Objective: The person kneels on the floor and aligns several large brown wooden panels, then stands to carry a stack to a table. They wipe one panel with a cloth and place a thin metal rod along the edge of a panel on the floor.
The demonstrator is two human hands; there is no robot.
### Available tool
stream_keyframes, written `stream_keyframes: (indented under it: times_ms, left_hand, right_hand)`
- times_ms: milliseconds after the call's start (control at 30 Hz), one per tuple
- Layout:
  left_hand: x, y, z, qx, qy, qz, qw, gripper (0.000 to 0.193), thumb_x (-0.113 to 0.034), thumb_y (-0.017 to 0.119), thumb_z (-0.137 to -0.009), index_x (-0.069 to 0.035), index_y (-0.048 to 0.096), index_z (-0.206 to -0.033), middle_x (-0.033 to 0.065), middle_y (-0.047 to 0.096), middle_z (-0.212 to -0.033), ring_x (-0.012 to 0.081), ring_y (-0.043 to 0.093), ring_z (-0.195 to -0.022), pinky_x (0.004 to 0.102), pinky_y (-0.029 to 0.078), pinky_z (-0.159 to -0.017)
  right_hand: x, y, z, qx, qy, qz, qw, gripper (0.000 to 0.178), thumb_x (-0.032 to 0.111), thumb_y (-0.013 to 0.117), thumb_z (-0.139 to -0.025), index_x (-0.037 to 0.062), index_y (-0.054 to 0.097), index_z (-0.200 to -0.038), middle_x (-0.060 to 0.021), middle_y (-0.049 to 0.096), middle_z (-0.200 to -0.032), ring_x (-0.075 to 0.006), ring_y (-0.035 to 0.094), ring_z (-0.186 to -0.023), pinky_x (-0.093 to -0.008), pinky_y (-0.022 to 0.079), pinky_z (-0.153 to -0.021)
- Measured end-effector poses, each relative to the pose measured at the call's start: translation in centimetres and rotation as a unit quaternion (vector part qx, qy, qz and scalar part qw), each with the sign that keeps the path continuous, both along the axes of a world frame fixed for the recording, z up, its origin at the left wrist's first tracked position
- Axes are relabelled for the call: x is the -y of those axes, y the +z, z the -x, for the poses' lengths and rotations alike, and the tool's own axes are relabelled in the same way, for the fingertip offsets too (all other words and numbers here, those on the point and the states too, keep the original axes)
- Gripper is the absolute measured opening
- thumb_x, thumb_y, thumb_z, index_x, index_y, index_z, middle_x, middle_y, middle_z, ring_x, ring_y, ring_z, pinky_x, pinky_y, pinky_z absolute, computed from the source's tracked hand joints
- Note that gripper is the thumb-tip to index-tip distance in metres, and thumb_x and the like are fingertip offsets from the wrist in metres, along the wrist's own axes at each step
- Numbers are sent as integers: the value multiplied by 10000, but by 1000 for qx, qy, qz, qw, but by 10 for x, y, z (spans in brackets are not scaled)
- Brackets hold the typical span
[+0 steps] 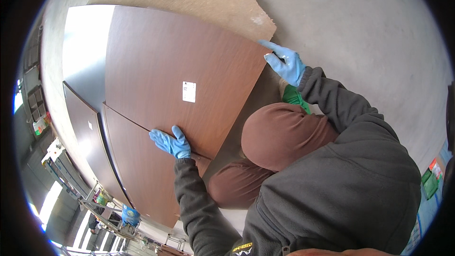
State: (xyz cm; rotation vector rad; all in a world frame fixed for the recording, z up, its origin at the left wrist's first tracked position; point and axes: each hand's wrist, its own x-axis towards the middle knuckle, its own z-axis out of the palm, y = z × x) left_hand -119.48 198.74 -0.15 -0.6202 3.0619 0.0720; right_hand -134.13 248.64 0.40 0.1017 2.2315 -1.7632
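A large brown wood-grain panel (156,52) with a white label (189,92) lies flat before me. A second brown panel (135,147) lies along its near left side, partly under its edge. My left hand (171,143), in a blue glove, rests flat where the two panels meet, with thumb and fingers apart. At the large panel's right corner my right hand (286,65), also blue-gloved, holds the corner between thumb and fingers. The underside of that grip is hidden.
Beneath the panels' far side lies a ragged tan board (227,4) on the grey floor (355,23). A narrower dark panel (90,132) lies at the left. Farther left stand a ladder (64,178) and a blue container (130,214). My bent knees (284,135) are close to the panel's edge.
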Motion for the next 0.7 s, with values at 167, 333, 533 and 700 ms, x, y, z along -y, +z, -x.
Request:
stream_keyframes:
  times_ms: [167,333,533,700]
  left_hand:
    - [-7,7,8,-28,-21,6,999,1013,-702,445,-1012,41,195,-1653,294,150,-1724,434,115,-1610,536,74,-1304]
    - [-51,37,4,-33,-151,-65,986,1138,-812,533,-894,29,298,-1624,343,207,-1683,505,193,-1565,619,133,-1268]
    - [-83,70,-34,104,-359,-153,915,1230,-745,698,-797,5,235,-1655,261,185,-1725,468,108,-1609,599,83,-1292]
    - [-81,60,-41,99,-358,-103,922,1113,-580,733,-788,-8,292,-1635,244,253,-1702,472,201,-1584,600,132,-1293]
  right_hand:
    - [2,-16,3,-136,-9,29,990,494,196,651,-1031,-19,567,-1468,-178,663,-1400,-206,635,-1274,-329,497,-1073]
    - [-1,-17,5,-104,17,19,994,506,134,654,-1007,-29,553,-1476,-181,618,-1477,-249,596,-1356,-350,468,-1127]
    - [1,-11,24,-367,87,-135,916,504,138,659,-990,-30,553,-1453,-237,582,-1496,-398,592,-1350,-439,469,-1133]
    - [3,-1,26,-306,132,-141,932,519,188,665,-997,-43,551,-1447,-247,564,-1513,-415,584,-1356,-470,463,-1137]
